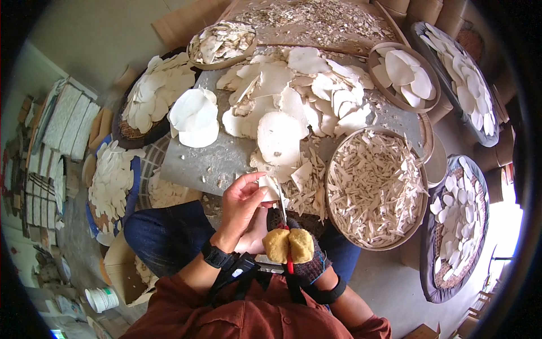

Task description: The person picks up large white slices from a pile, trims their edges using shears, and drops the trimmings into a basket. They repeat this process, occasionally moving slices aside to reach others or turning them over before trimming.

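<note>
Between the thumb and fingers of my left hand is a small off-white, flat piece. My right hand, in a dark knit glove, is closed round the red handles of a pair of scissors. Two lumps of yellow foam padding sit over the grip. The scissor blades point away from me and lie against the piece's right edge. Just beyond my hands, a large off-white slice lies on the heap of slices.
A round tray of narrow trimmings stands at my right. Stacked rounded slices lie left on the grey work surface. A round box holds more slices. Covered trays flank both sides. A white bucket stands lower left.
</note>
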A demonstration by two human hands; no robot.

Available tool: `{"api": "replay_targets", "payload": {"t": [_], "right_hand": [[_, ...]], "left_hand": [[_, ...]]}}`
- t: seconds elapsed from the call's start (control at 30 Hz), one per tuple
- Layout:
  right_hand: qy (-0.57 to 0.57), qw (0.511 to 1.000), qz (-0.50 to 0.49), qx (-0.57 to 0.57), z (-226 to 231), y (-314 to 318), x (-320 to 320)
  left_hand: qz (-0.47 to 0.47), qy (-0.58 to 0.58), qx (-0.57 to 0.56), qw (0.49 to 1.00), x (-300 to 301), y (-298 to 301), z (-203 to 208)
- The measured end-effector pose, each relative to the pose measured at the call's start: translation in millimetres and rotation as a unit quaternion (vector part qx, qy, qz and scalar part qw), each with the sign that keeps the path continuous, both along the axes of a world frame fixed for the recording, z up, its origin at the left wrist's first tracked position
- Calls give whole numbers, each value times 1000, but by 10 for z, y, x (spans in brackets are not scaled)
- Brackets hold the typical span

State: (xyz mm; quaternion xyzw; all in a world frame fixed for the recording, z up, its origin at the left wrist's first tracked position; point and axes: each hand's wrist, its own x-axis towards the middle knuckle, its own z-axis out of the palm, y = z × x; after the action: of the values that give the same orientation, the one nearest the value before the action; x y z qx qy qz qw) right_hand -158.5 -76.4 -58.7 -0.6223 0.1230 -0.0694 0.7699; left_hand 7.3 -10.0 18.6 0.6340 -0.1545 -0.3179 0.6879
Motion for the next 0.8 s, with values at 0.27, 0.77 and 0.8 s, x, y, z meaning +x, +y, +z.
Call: {"api": "replay_targets", "payload": {"t": [0.27, 0.77, 0.8], "right_hand": [[30, 982, -22, 186, -77, 87, -22], [22, 995, -14, 94, 20, 41, -103], [18, 998, -17, 64, 7, 40, -95]], "left_hand": [[-19, -7, 10, 1000, 63, 53, -79], [-49, 39, 37, 997, 15, 99, -32], [-33, 34, 22, 999, 5, 99, -22]]}}
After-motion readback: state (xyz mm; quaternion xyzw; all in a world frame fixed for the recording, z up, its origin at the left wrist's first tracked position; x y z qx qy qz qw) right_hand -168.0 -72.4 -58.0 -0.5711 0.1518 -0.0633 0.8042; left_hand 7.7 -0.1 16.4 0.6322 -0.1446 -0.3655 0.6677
